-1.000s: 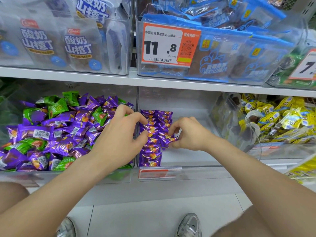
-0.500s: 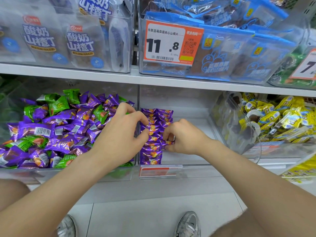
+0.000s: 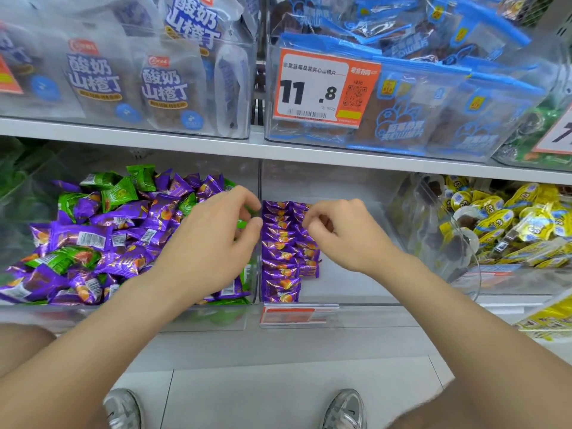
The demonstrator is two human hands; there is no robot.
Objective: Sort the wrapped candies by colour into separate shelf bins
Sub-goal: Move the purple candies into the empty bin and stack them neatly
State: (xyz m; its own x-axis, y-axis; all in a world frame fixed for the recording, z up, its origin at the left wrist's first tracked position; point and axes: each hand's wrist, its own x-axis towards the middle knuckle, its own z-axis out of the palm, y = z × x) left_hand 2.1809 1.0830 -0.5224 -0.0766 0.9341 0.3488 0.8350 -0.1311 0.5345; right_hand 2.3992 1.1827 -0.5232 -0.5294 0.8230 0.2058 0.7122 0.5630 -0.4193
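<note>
Looks down on a shelf edge above clear bins. Reaches the left hand across the left bin, over its mixed heap of purple and green candies, thumb and forefinger curled close beside the divider; unclear whether anything is pinched. Rests the right hand, fingers curled, on the purple rows lined along the middle bin's left wall. Shows yellow packets at right and an orange price tag above.
</note>
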